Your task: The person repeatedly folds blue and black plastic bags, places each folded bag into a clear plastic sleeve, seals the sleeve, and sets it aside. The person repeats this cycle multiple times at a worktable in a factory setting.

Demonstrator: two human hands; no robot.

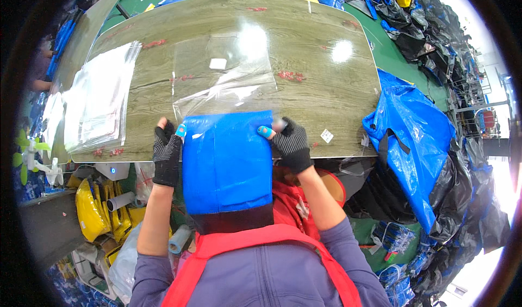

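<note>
A blue, shiny folded tarpaulin piece (pixel 227 165) with a black band along its near end hangs between my hands, over the table's near edge and against my front. My left hand (pixel 167 154), in a black striped glove with blue tape on the thumb, is closed at its far left corner. At the far right corner my right hand (pixel 292 145), gloved and taped alike, pinches it, thumb on the blue face. The far edge meets a clear plastic bag (pixel 223 87) lying flat on the table; whether it is inside the bag's mouth, I cannot tell.
A stack of clear plastic bags (pixel 103 95) lies at left on the wood-patterned table (pixel 321 30). A small white piece (pixel 218 63) and a printed sticker (pixel 327 136) are there too. Right of the table hangs a blue-and-black bag (pixel 416 144); yellow pieces (pixel 91 212) sit below left.
</note>
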